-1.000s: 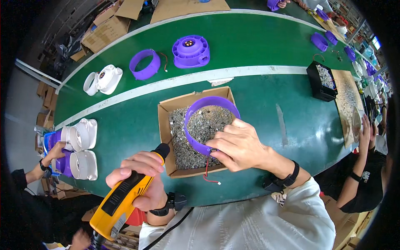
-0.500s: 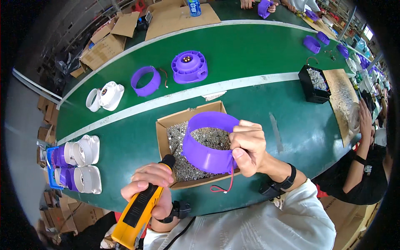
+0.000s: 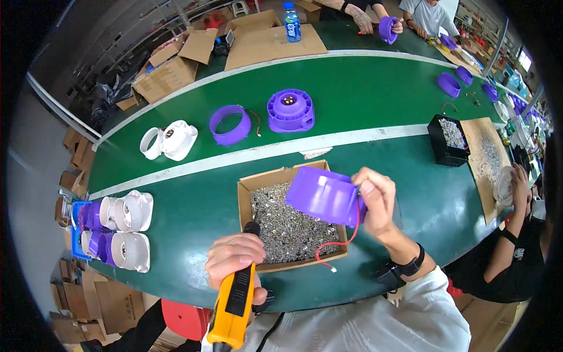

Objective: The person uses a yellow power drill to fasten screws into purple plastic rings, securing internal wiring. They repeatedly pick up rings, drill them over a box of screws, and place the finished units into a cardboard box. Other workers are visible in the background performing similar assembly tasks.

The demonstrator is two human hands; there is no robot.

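Right hand [image 3: 375, 196] grips a purple plastic ring housing [image 3: 324, 195] by its rim, fingers closed around it, holding it tilted in the air just above an open cardboard box [image 3: 246, 190]. A red wire [image 3: 340, 242] hangs from the housing and ends in a small white plug over the box's near edge. Left hand [image 3: 234, 258] is wrapped shut around a yellow and black electric screwdriver [image 3: 234, 305], its tip pointing toward the silver screws [image 3: 287, 229] that fill the box. The box sits on a green table [image 3: 193, 205].

Judging progress: the housing is raised but the driver tip is not touching it, so no screw appears to be going in at this moment. Finished-looking white and purple fan units [image 3: 126, 229] are stacked at the left edge. Farther back lie a purple ring [image 3: 230, 124], a purple fan base [image 3: 291, 110] and a white casing [image 3: 170, 139], apparently awaiting assembly.
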